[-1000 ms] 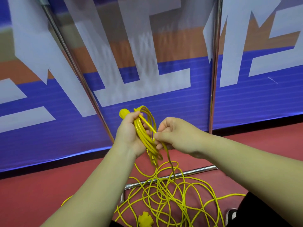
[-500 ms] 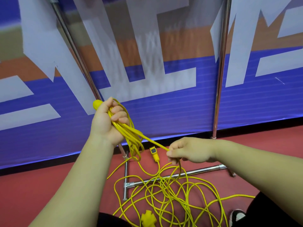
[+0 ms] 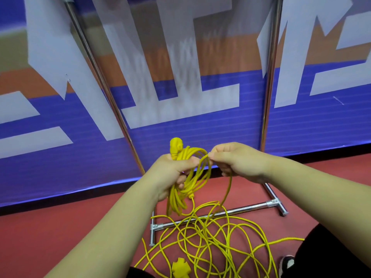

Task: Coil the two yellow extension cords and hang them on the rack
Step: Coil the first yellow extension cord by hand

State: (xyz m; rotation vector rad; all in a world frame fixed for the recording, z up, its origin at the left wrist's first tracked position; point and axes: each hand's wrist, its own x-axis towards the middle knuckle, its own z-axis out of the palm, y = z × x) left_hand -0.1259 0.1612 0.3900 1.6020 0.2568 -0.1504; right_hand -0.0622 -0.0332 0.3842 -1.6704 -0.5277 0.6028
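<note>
My left hand (image 3: 172,173) grips a bundle of yellow cord loops (image 3: 186,185), with the yellow plug (image 3: 176,146) sticking up above my fist. My right hand (image 3: 234,161) pinches a strand of the same cord right beside the bundle's top. From it the strand drops to a loose tangle of yellow cord (image 3: 216,241) on the red floor. A yellow multi-outlet socket end (image 3: 179,268) lies at the bottom of the tangle. The metal rack (image 3: 270,97) stands just behind my hands.
The rack's base bar (image 3: 220,214) lies on the floor under the tangle, its left upright (image 3: 104,87) slanting up. A blue, orange and white banner (image 3: 200,127) runs behind. My shoe (image 3: 288,264) shows at the lower right.
My left hand came right and down with the bundle. My right hand rose from low over the tangle to the bundle's top, bringing a new loop of cord up to it.
</note>
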